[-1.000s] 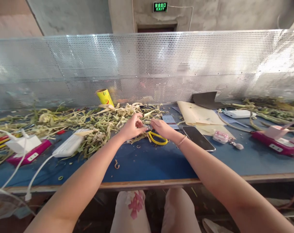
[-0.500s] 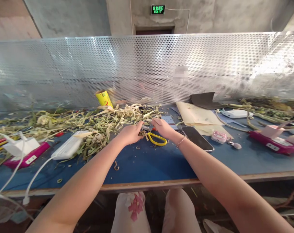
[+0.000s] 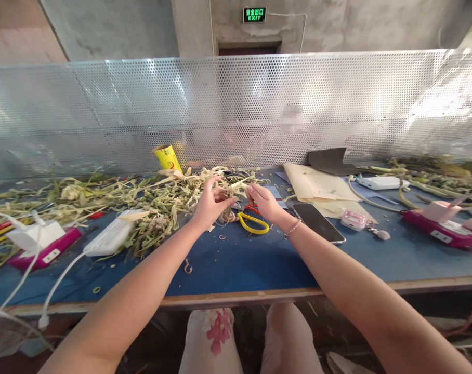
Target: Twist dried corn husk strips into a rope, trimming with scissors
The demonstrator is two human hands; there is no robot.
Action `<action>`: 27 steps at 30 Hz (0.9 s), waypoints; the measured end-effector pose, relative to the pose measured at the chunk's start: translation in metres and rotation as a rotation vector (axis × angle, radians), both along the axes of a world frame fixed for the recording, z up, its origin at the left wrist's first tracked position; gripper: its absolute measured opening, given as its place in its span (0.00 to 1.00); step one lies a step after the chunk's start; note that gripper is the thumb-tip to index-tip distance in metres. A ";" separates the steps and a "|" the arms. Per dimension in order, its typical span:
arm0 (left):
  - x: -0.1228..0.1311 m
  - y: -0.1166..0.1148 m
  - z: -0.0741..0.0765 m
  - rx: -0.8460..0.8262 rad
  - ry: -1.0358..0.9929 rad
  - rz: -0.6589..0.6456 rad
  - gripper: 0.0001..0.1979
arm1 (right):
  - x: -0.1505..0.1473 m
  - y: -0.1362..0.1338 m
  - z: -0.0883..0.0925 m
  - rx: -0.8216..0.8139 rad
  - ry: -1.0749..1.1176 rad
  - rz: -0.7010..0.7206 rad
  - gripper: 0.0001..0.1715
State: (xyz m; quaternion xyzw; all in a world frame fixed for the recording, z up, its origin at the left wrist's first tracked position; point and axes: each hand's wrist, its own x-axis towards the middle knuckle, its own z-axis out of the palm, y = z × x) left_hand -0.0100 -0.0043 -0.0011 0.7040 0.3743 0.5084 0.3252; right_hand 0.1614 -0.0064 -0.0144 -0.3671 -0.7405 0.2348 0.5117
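Note:
My left hand (image 3: 211, 201) is raised a little above the blue table (image 3: 236, 259), its fingers pinched on a small dry plant piece (image 3: 228, 212) that hangs below them. My right hand (image 3: 264, 201) faces it, fingers pinched on the same piece from the other side. Yellow-handled scissors (image 3: 253, 222) lie on the table just under the right hand. A heap of pale green stalks and husks (image 3: 154, 197) spreads behind and left of the hands.
A yellow roll (image 3: 168, 157) stands by the perforated metal screen (image 3: 236, 109). A black phone (image 3: 317, 222), brown paper (image 3: 317, 184), a pink case (image 3: 353, 219) and a magenta device (image 3: 441, 228) lie right. White chargers with cables (image 3: 107, 236) lie left.
Both hands went down to the table by the scissors, then lifted again. The left hand now holds the plant piece higher, with the right hand pinching it.

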 end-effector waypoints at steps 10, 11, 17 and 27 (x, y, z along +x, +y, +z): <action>-0.001 0.005 0.000 -0.049 -0.146 0.032 0.29 | -0.001 0.001 0.001 -0.069 0.121 0.029 0.23; -0.001 0.005 0.000 -0.050 -0.147 0.032 0.29 | -0.001 0.001 0.002 -0.077 0.138 0.043 0.23; 0.001 0.006 -0.004 -0.071 -0.167 -0.008 0.32 | -0.003 -0.005 0.010 -0.213 0.283 0.215 0.22; 0.005 0.002 -0.003 -0.080 -0.226 -0.089 0.31 | -0.008 -0.012 0.009 -0.608 0.476 0.530 0.17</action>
